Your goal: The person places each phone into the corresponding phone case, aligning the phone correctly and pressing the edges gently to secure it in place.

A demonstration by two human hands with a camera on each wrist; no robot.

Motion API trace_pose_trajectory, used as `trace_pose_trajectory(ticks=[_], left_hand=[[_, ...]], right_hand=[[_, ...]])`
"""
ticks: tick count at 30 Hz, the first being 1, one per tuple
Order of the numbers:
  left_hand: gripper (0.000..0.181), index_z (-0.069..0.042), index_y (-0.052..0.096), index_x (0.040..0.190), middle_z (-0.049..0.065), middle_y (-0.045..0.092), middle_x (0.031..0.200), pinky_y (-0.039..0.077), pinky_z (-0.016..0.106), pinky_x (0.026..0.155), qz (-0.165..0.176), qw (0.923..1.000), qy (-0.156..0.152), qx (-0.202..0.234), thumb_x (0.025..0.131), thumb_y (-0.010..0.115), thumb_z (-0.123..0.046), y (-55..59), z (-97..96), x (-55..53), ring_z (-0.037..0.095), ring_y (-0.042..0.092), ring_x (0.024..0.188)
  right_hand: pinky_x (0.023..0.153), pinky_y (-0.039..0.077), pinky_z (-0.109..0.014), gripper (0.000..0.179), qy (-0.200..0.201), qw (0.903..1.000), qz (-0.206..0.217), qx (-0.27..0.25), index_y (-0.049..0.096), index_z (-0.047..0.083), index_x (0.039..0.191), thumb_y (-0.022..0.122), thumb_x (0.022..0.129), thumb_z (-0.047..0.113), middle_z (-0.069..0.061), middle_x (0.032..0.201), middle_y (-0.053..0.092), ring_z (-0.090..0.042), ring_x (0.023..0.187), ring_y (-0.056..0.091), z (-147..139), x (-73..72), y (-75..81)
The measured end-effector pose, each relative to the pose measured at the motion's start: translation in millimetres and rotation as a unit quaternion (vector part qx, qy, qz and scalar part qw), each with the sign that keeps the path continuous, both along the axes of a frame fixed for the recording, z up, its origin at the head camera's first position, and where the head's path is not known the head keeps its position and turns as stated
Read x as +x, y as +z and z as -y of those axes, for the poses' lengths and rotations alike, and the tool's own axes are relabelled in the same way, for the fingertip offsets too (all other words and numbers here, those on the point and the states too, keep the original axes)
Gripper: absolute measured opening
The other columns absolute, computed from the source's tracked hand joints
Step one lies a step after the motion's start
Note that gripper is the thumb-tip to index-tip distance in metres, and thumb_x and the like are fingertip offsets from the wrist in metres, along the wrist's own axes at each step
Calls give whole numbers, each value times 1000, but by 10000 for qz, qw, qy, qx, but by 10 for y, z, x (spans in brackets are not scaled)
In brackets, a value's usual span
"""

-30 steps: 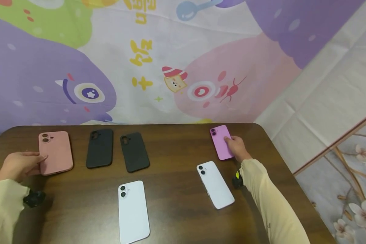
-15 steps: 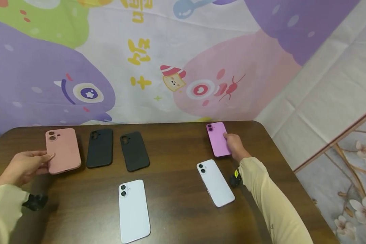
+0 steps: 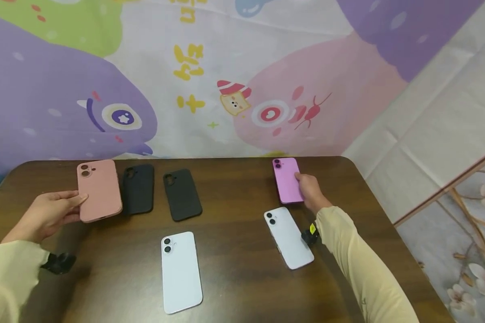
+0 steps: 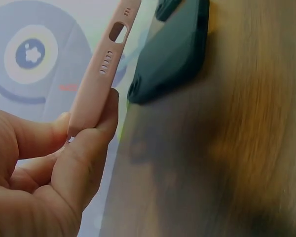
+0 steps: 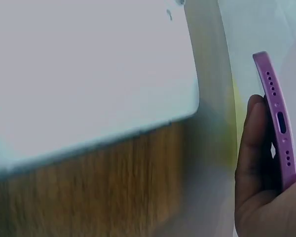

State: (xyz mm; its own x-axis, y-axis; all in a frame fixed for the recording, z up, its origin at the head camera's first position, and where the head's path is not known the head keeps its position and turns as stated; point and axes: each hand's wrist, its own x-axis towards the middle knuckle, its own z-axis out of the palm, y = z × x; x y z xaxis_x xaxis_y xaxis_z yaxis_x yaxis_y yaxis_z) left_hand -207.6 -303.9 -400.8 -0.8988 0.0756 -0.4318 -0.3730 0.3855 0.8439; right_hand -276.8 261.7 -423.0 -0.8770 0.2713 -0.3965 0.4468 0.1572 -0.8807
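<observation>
My left hand [image 3: 56, 211] pinches a pink phone case [image 3: 100, 190] by its left edge, thumb on the back and fingers beneath. In the left wrist view the bottom edge of the case [image 4: 96, 74] shows a port cutout and speaker slots, and it is raised off the table. At the far right, my right hand [image 3: 312, 189] grips a purple phone [image 3: 287, 179] by its right edge. Its charging port and speaker holes face the right wrist camera, with fingers [image 5: 251, 143] behind the phone. Just right of the pink case lies a black phone case [image 3: 139, 190], partly overlapped by it.
Another black phone case [image 3: 182, 195] lies at the back centre. Two white phones rest nearer: one white phone [image 3: 182, 273] front centre, the other white phone [image 3: 288, 237] below my right hand. The brown table [image 3: 234, 278] ends at a printed cloth [image 3: 210, 143] behind.
My left hand has lifted the pink phone case and carried it right, towards the black case. My right hand has raised the purple phone slightly and shifted it a little back and left.
</observation>
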Motion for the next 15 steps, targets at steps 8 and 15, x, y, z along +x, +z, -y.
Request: trace_pose_trajectory(ticks=[8, 15], left_hand=[[76, 20, 5, 140, -27, 53, 78, 55, 16, 69, -116, 9998, -14, 149, 99, 43, -32, 40, -179, -28, -9, 56, 73], [73, 20, 8, 140, -27, 52, 79, 56, 17, 70, -110, 9998, -9, 135, 99, 43, -30, 46, -291, -29, -10, 56, 74]], right_hand=[[61, 47, -20, 46, 6, 9999, 70, -152, 41, -6, 133, 38, 99, 25, -7, 105, 49, -10, 76, 50, 86, -2, 24], [63, 46, -19, 46, 127, 9997, 26, -216, 41, -6, 134, 38, 100, 24, -8, 107, 50, -10, 79, 50, 219, 3, 31]])
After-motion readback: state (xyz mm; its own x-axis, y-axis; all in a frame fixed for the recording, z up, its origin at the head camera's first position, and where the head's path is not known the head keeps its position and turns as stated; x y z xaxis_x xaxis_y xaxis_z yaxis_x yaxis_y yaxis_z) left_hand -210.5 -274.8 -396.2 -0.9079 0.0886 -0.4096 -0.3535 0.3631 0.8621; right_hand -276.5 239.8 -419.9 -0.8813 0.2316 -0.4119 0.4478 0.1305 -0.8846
